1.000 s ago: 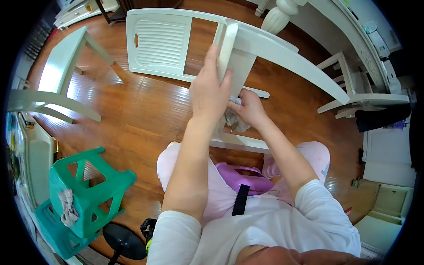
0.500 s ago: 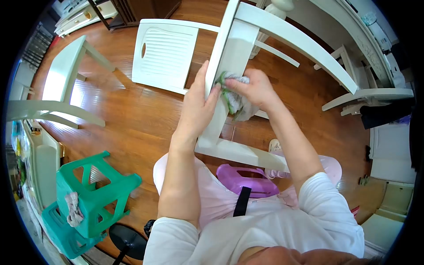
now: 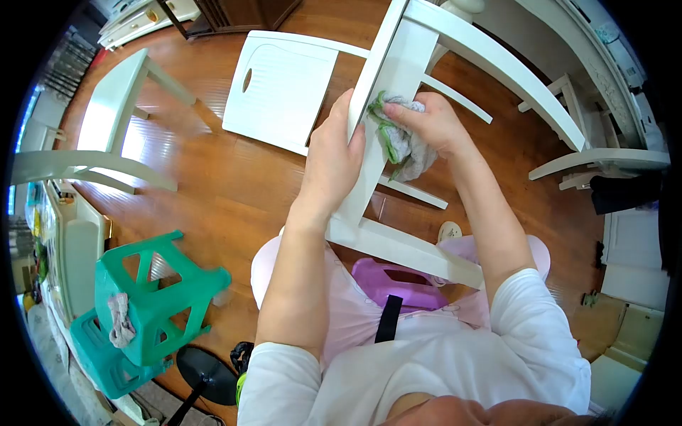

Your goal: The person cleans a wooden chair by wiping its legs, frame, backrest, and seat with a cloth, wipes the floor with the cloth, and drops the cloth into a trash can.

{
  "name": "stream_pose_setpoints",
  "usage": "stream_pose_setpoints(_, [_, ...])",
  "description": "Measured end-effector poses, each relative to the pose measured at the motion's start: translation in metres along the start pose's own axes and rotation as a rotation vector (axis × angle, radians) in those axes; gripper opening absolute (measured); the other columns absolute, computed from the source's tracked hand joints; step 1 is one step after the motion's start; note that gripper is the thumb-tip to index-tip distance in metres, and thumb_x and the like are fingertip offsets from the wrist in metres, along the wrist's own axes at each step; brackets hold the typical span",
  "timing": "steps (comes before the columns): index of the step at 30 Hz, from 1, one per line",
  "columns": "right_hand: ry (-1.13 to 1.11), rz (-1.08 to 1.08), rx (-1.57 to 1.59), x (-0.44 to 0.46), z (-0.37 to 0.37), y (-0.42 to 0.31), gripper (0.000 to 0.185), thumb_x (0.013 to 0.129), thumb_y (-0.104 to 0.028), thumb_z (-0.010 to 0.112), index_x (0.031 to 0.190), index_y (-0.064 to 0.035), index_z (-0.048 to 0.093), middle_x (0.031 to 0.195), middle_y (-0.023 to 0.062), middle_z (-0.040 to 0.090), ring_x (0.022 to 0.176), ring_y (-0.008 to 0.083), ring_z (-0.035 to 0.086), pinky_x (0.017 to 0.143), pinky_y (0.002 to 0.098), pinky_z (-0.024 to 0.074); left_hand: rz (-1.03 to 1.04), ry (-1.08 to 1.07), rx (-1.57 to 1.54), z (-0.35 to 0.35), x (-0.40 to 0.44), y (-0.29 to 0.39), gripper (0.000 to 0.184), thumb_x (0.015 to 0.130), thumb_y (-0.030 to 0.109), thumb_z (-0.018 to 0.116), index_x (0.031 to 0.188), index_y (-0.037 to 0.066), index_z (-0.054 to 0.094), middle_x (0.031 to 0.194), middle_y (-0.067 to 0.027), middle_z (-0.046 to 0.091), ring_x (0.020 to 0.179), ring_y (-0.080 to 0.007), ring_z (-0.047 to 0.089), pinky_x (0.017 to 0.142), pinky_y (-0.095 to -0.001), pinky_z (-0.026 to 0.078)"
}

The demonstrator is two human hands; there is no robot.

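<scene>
Since a second ago, your right hand [image 3: 437, 124] and the cloth [image 3: 410, 145] have come up in view, farther from the crossbar, and the white chair frame [image 3: 522, 67] now reaches the top edge of the picture. Your right hand is clenched on the bunched cloth, thumb on top, holding part of it against the wide board [image 3: 408, 60] of the frame while the rest hangs past the board's edge. Your left hand [image 3: 334, 156] grasps the board's outer edge, with the thumb on the near side and some of the fingers hidden. The frame is tilted in front of you, its crossbar [image 3: 412, 252] lying across your view just above your lap and partly in front of your legs, with the purple stool [image 3: 389, 285] between your legs below it. Beyond your left hand is a flat white panel [image 3: 280, 92] with an oval hole. Off to your left, a white bench [image 3: 110, 106] stands well apart on the wooden floor [image 3: 227, 192]; nearer you, a green stool [image 3: 153, 291] lies tipped over, with a gray rag [image 3: 121, 319] draped on it, and a round black base [image 3: 206, 375] is beside it.
</scene>
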State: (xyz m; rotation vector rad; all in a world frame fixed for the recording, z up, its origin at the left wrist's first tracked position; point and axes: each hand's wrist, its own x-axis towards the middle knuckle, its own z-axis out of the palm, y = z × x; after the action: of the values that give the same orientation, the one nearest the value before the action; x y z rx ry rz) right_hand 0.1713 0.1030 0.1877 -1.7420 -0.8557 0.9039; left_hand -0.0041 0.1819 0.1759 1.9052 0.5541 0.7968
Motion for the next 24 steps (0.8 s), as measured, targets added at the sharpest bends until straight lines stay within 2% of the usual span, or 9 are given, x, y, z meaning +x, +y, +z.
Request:
stream_pose_setpoints(3, [0.034, -0.004, 0.01, 0.006, -0.001, -0.003, 0.04, 0.08, -0.03, 0.075, 0.099, 0.0038, 0.067, 0.091, 0.0096, 0.069, 0.079, 0.0142, 0.064, 0.072, 0.0275, 0.051, -0.058, -0.087, -0.105, -0.005, 0.002, -0.009, 0.055, 0.088, 0.003, 0.051, 0.141, 0.005, 0.039, 0.127, -0.017, 0.056, 0.12, -0.0239, 0.052, 0.1, -0.0304, 0.039])
stream_pose_setpoints(7, [0.03, 0.078, -0.037, 0.031, -0.02, -0.01, 0.038, 0.078, -0.029, 0.076, 0.1, 0.0013, 0.068, 0.089, 0.0093, 0.07, 0.076, 0.0161, 0.066, 0.068, 0.03, 0.0522, -0.041, -0.081, -0.132, 0.003, 0.016, -0.017, 0.057, 0.087, 0.003, 0.051, 0.143, 0.006, 0.038, 0.131, -0.0164, 0.053, 0.124, -0.0234, 0.048, 0.102, -0.0303, 0.036])
stream_pose_setpoints(10, [0.031, 0.09, -0.031, 0.049, -0.03, -0.002, 0.038, 0.079, -0.03, 0.075, 0.101, 0.0006, 0.068, 0.089, 0.0096, 0.07, 0.076, 0.0171, 0.066, 0.067, 0.031, 0.053, -0.127, -0.108, -0.209, 0.007, 0.032, -0.022, 0.057, 0.087, 0.004, 0.051, 0.143, 0.006, 0.037, 0.131, -0.0166, 0.053, 0.125, -0.0242, 0.048, 0.103, -0.0308, 0.035])
stream_pose_setpoints(12, [0.014, 0.109, -0.009, 0.053, -0.034, -0.003, 0.038, 0.08, -0.03, 0.075, 0.102, 0.0002, 0.067, 0.09, 0.01, 0.07, 0.078, 0.0176, 0.067, 0.068, 0.0322, 0.0538, -0.025, -0.109, -0.118, 0.008, 0.039, -0.019, 0.055, 0.088, 0.005, 0.049, 0.141, 0.003, 0.035, 0.123, -0.024, 0.057, 0.114, -0.035, 0.056, 0.096, -0.0386, 0.043])
stream_pose_setpoints(13, [0.022, 0.115, -0.011, 0.057, -0.036, -0.002, 0.038, 0.08, -0.03, 0.075, 0.102, 0.0002, 0.067, 0.09, 0.01, 0.07, 0.078, 0.0176, 0.067, 0.068, 0.0322, 0.0538, -0.025, -0.115, -0.126, 0.009, 0.045, -0.019, 0.055, 0.088, 0.005, 0.049, 0.141, 0.003, 0.035, 0.123, -0.024, 0.057, 0.114, -0.035, 0.056, 0.096, -0.0386, 0.043])
stream_pose_setpoints(15, [0.007, 0.157, 0.024, 0.059, -0.039, 0.0, 0.043, 0.081, -0.034, 0.074, 0.103, 0.0018, 0.065, 0.092, 0.0093, 0.068, 0.077, 0.0159, 0.065, 0.067, 0.0304, 0.0526, -0.146, -0.106, -0.135, 0.011, 0.049, -0.013, 0.052, 0.087, 0.005, 0.05, 0.138, 0.005, 0.043, 0.126, -0.0175, 0.057, 0.118, -0.0266, 0.054, 0.1, -0.0329, 0.04])
stream_pose_setpoints(16, [0.012, 0.161, 0.021, 0.062, -0.04, 0.001, 0.043, 0.081, -0.034, 0.074, 0.103, 0.0018, 0.065, 0.092, 0.0093, 0.068, 0.077, 0.0159, 0.065, 0.067, 0.0304, 0.0526, -0.146, -0.11, -0.142, 0.012, 0.053, -0.015, 0.052, 0.087, 0.005, 0.05, 0.138, 0.005, 0.043, 0.126, -0.0175, 0.057, 0.118, -0.0266, 0.054, 0.1, -0.0329, 0.04])
stream_pose_setpoints(18, [0.029, 0.196, 0.036, 0.061, -0.042, 0.003, 0.043, 0.081, -0.033, 0.074, 0.103, 0.0024, 0.065, 0.092, 0.0098, 0.068, 0.077, 0.0165, 0.065, 0.067, 0.0303, 0.0532, -0.122, -0.119, -0.082, 0.013, 0.056, -0.015, 0.05, 0.088, 0.005, 0.05, 0.137, 0.002, 0.041, 0.117, -0.0245, 0.06, 0.111, -0.0346, 0.058, 0.094, -0.0384, 0.044])
stream_pose_setpoints(24, [0.039, 0.295, 0.084, 0.064, -0.045, 0.014, 0.045, 0.08, -0.033, 0.075, 0.104, 0.0034, 0.064, 0.091, 0.0113, 0.068, 0.076, 0.0182, 0.066, 0.067, 0.0296, 0.0544, -0.217, -0.195, -0.118, 0.01, 0.06, -0.006, 0.05, 0.088, 0.007, 0.051, 0.137, 0.003, 0.042, 0.114, -0.0232, 0.061, 0.106, -0.0312, 0.061, 0.091, -0.0374, 0.046])
